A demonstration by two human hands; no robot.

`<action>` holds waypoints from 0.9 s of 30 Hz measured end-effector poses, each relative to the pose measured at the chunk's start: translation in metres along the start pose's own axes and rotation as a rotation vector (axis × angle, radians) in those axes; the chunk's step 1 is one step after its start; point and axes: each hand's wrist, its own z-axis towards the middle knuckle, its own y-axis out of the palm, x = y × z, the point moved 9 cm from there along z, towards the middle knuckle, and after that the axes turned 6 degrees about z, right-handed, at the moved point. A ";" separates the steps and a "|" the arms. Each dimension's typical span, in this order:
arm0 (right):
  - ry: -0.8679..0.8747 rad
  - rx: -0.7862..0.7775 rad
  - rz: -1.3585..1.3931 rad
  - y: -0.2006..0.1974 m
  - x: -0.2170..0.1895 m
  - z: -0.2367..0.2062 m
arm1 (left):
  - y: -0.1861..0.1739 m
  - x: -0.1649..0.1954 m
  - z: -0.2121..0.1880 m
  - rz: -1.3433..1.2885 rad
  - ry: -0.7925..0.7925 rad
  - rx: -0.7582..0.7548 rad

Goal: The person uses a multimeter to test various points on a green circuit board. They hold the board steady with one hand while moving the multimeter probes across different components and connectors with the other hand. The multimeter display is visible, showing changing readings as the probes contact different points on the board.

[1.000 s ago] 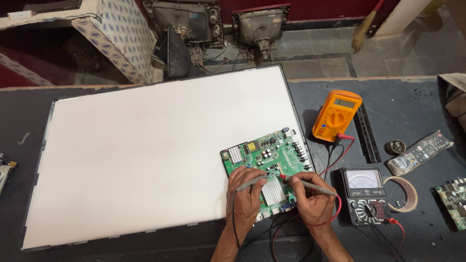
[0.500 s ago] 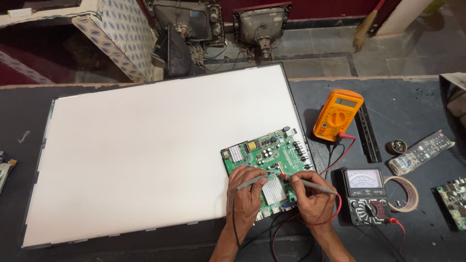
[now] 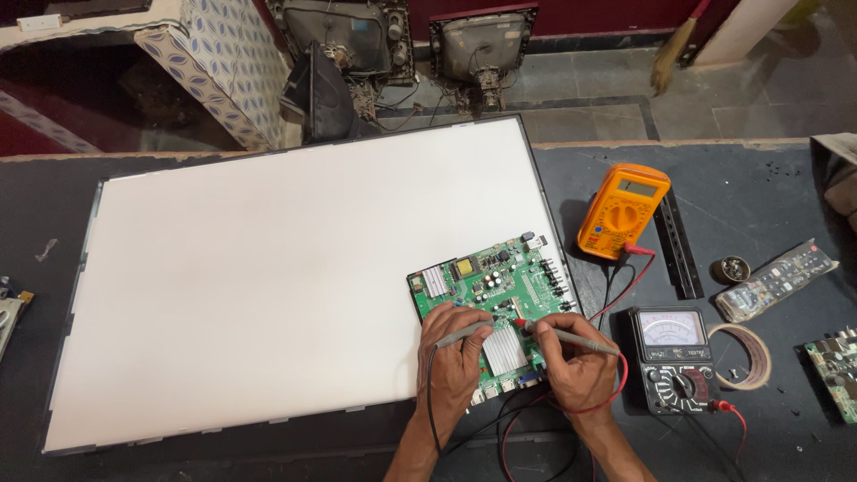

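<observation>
Lower centre of frame: left hand (image 3: 453, 357) pinches a grey probe (image 3: 466, 333) with a black lead, right hand (image 3: 578, 364) pinches a second grey probe (image 3: 571, 333) with a red tip and red lead; both held pen-fashion, fingers closed around the shafts. The two probe tips converge on the green circuit board (image 3: 494, 295), just above its silver heat sink (image 3: 504, 346). Board lies on the lower right corner of a large white panel (image 3: 286, 268), which fills the centre and left of the frame on a dark workbench (image 3: 768, 196). Right of the hands: black analogue meter (image 3: 671, 355), red and black leads running from it; roll of tape (image 3: 741, 355) just beside it. Farther up right: orange digital multimeter (image 3: 622, 211), a remote control (image 3: 775, 279), a small round metal part (image 3: 730, 269). Top of frame, beyond the bench: two old picture tubes (image 3: 482, 45) on the floor.
</observation>
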 end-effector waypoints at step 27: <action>0.003 0.002 0.025 0.000 -0.001 0.001 | -0.001 0.000 0.001 0.005 -0.013 0.001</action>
